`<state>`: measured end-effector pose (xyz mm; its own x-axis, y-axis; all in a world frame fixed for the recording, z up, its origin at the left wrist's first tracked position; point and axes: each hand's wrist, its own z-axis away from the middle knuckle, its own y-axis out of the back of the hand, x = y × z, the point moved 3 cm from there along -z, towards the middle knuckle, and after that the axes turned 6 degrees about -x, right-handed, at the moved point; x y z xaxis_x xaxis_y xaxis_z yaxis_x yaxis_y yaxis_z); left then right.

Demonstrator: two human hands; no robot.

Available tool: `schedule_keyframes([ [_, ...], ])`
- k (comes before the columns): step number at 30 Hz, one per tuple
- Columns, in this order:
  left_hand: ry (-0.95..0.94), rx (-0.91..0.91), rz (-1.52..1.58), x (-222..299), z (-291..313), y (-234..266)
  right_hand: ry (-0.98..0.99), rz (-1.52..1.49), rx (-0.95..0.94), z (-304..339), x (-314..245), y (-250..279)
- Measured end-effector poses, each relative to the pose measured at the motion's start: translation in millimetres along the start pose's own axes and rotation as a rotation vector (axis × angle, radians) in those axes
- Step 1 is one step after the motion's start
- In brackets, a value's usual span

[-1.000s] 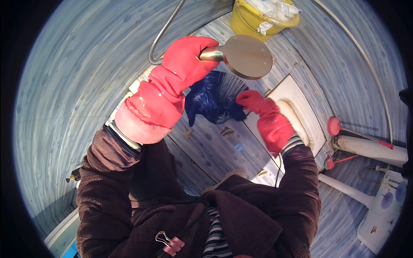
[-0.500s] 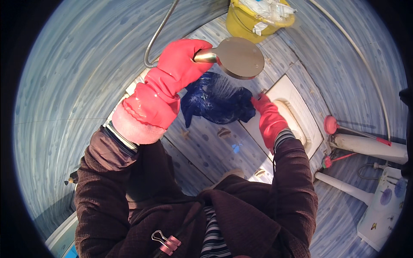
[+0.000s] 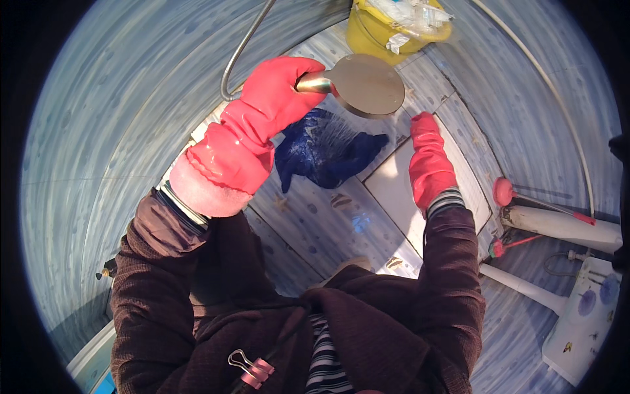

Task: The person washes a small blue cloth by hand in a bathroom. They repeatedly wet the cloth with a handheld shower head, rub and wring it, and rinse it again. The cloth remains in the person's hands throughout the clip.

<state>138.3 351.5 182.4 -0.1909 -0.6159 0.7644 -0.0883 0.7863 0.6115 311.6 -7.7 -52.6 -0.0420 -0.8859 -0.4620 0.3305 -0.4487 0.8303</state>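
Note:
My left hand (image 3: pixel 279 85), in a pink rubber glove, is wrapped round the handle of a shower head (image 3: pixel 365 86) with a flat round face. Thin streams of water fall from it onto a dark blue, wet, crumpled cloth (image 3: pixel 328 157) on the tiled floor. To the right, my right hand (image 3: pixel 426 148), also in a pink rubber glove, hangs over the squat toilet (image 3: pixel 462 180), hiding much of it. Its fingers are drawn together, with nothing visible in them. A gap separates it from the right end of the cloth.
A yellow bucket (image 3: pixel 374 36) filled with white rubbish stands at the far end. A metal shower hose (image 3: pixel 237 56) runs down the left wall. On the right are a red plunger (image 3: pixel 503 191), a white pipe (image 3: pixel 558 224) and a white flush tank (image 3: pixel 581 322).
My right hand has left the cloth's edge and moved up and right over the squat toilet. The cloth's right end now lies spread out. The shower head has barely moved.

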Motion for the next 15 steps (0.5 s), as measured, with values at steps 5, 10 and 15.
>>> schedule_keyframes([
  [5, -0.045, -0.006, 0.004, 2, 0, 0, -0.074, -0.108, 0.037, -6, 29, -60],
  [10, -0.029, -0.017, -0.007, 1, -1, -2, -0.071, 0.18, -0.102, 61, -11, -127],
  [15, -0.039, -0.072, -0.069, 8, 0, 3, 0.121, -0.161, -0.521, 70, -40, -99],
])
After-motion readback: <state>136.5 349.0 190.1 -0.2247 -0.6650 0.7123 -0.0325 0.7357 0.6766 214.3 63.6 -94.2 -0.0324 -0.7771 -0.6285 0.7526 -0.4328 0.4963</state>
